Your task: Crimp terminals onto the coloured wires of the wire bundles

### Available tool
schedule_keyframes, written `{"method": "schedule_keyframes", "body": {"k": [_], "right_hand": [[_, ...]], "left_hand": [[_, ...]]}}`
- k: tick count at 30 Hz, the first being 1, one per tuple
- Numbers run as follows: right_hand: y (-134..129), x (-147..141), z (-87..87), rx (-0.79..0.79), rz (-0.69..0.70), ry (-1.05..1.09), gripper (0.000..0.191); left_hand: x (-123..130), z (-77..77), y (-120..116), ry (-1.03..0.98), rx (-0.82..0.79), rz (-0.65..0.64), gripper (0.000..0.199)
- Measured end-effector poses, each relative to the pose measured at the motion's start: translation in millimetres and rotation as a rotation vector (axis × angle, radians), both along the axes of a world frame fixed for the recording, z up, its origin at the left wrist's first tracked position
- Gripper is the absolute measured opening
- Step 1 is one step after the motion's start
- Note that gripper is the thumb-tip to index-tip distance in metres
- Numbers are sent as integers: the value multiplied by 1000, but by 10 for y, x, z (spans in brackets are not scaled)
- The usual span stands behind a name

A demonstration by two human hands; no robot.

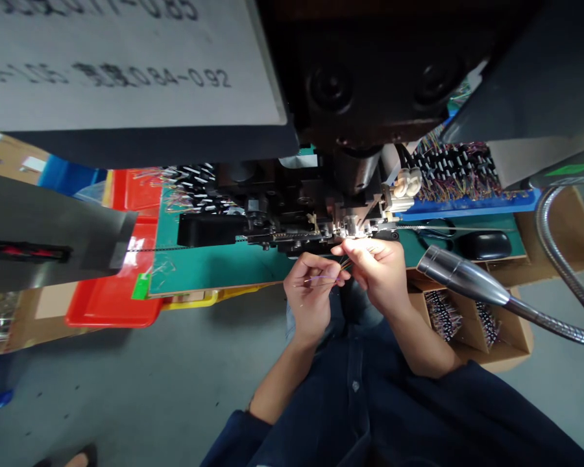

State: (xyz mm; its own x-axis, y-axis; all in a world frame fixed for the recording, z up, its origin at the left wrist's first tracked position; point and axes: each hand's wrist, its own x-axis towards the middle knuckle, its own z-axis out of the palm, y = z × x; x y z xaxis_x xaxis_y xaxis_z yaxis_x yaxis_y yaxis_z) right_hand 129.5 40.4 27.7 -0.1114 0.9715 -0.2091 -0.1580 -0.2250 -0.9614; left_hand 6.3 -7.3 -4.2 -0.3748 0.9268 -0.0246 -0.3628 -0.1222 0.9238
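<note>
Several thin coloured wires [327, 278] run between my two hands, just below the working head of a crimping machine [353, 224]. My left hand [312, 292] is closed around them, with a purple one showing across its fingers. Close beside it, my right hand [379, 266] pinches the wires near their ends, its fingertips right at the lit metal tooling. The exact wire ends are too small to make out. A thin metal terminal strip [170, 248] runs into the machine from the left.
A gooseneck lamp [462, 275] reaches in from the right, close to my right forearm. Bundled wires with black parts fill a blue tray [472, 206] and a cardboard box [509, 353]. Red trays [111, 298] stand left of the green bench top [224, 267]; a black mouse-shaped object [484, 244] lies right.
</note>
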Motion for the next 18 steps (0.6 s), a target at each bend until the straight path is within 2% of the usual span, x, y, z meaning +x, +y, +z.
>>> {"method": "schedule_keyframes", "body": {"k": [10, 18], "right_hand": [[-8, 1, -10, 16, 11, -15, 39], [-45, 34, 172, 100, 39, -43, 36]], "left_hand": [[-13, -13, 9, 4, -23, -16, 30], [16, 6, -20, -2, -18, -14, 32]]}}
